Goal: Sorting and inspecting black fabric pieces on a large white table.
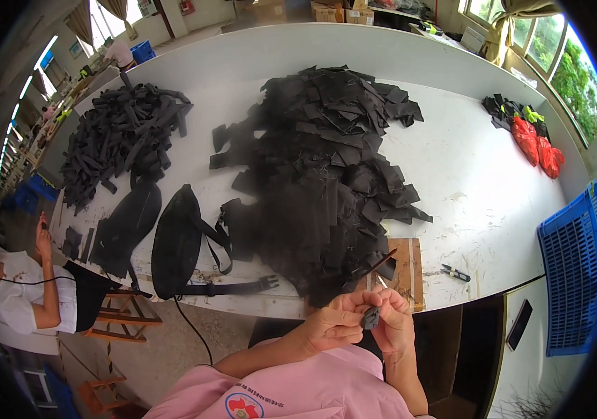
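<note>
My left hand (334, 322) and my right hand (394, 322) meet in front of me at the near table edge, fingers pinched together. Between them they hold a small, bunched dark fabric piece (370, 318). A thin, pale pointed tip (382, 281) sticks up beyond my fingers; I cannot make out its kind. Just past it lies or leans a slim reddish-brown stick-like thing (380, 264), its lower end against black fabric. A big heap of flat black fabric pieces (333, 174) spreads over the white table beyond my hands.
Black waist bags (176, 241) with a buckled strap lie left, below a pile of dark strips (120, 129). Thread snips (456, 273) rest right of a brown board (408, 274). Red bags (537, 146), a blue crate (574, 272) and a phone (519, 325) are right; a person (26, 286) sits left.
</note>
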`<action>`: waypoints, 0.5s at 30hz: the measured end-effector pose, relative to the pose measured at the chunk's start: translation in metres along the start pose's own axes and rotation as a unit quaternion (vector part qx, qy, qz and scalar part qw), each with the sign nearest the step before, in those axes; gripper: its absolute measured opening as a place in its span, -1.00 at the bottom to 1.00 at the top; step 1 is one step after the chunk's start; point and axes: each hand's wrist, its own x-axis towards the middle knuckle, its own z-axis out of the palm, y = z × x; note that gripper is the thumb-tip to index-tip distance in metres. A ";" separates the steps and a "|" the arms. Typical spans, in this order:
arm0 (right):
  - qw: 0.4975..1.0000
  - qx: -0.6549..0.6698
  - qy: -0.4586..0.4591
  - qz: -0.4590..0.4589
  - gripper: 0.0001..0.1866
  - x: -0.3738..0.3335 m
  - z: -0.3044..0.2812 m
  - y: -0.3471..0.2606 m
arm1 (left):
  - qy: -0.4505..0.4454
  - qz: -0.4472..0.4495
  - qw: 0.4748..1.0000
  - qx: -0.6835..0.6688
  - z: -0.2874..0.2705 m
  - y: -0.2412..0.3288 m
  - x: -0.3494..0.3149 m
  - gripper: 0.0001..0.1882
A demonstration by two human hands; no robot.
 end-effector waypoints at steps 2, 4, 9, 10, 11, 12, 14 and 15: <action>0.997 -0.031 -0.055 -0.052 -0.86 0.002 -0.004 -0.005 | 0.011 0.007 0.994 0.112 0.014 0.006 -0.001 -0.55; 0.977 -0.145 -0.003 -0.158 -0.87 0.006 -0.003 -0.008 | 0.146 0.097 0.906 0.386 0.028 0.011 0.004 -0.69; 0.824 -0.466 0.017 -0.320 -0.93 0.008 0.024 -0.022 | 0.199 0.346 0.726 0.561 0.021 -0.002 0.014 -0.88; 0.824 -0.468 0.025 -0.319 -0.93 0.009 0.028 -0.026 | 0.205 0.364 0.707 0.571 0.029 0.002 0.016 -0.89; 0.808 -0.489 0.023 -0.329 -0.94 0.011 0.032 -0.030 | 0.203 0.355 0.703 0.582 0.029 0.008 0.018 -0.89; 0.791 -0.509 0.017 -0.339 -0.94 0.012 0.035 -0.033 | 0.195 0.354 0.757 0.513 0.033 0.006 0.021 -0.91; 0.824 -0.477 0.025 -0.306 -0.94 0.015 0.039 -0.038 | 0.185 0.351 0.806 0.440 0.039 0.010 0.024 -0.93; 0.854 -0.442 0.032 -0.272 -0.93 0.015 0.042 -0.040 | 0.170 0.295 0.856 0.388 0.041 0.016 0.022 -0.93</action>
